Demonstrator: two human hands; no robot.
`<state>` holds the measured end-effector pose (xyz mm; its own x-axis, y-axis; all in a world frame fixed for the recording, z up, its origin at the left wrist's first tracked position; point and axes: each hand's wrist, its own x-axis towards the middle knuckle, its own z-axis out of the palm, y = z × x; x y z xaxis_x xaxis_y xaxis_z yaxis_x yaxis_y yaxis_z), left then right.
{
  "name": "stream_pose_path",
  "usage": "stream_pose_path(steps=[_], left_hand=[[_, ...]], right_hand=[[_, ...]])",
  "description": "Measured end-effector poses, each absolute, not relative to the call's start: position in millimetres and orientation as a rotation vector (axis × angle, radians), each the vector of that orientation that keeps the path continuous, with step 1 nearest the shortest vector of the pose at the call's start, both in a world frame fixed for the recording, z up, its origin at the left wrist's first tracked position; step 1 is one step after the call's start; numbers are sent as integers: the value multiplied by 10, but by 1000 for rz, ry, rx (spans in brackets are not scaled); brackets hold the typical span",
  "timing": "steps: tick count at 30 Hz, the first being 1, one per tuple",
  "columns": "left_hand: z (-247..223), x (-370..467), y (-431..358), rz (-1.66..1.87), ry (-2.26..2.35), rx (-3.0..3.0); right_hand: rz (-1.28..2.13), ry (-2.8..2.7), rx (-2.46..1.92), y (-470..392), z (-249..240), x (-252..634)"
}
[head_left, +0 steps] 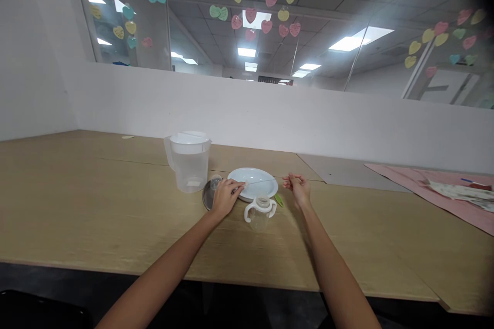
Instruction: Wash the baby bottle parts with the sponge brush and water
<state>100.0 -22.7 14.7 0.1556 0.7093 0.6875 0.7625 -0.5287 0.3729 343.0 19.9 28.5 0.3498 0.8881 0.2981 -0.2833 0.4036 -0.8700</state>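
Observation:
Over the white plate [251, 196], my left hand [227, 194] is closed in a pinch on a small whitish piece too small to name. A thin wire-like rod [265, 181] runs from that piece across the plate to my right hand [297, 188], whose fingers are pinched on its far end. In front of the plate stands a clear baby bottle [260, 220] with an uncapped neck and a white two-handled ring [249, 211]. Beside my left hand, a clear dome-shaped cap [215, 181] sits on a dark round tray [207, 196], partly hidden by the hand.
A lidded translucent pitcher [191, 164] stands left of the plate. Something green [278, 199] lies at the plate's right edge. A pink cloth [409, 180] with papers covers the far right. A white wall [231, 113] with windows above it bounds the back of the table.

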Motion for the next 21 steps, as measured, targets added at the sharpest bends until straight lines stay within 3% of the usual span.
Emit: stream_pose_path(steps=[21], left_hand=[[149,980,-219,-1360,-1522,-2299]], right_hand=[[958,-959,-777,195,283,3462]])
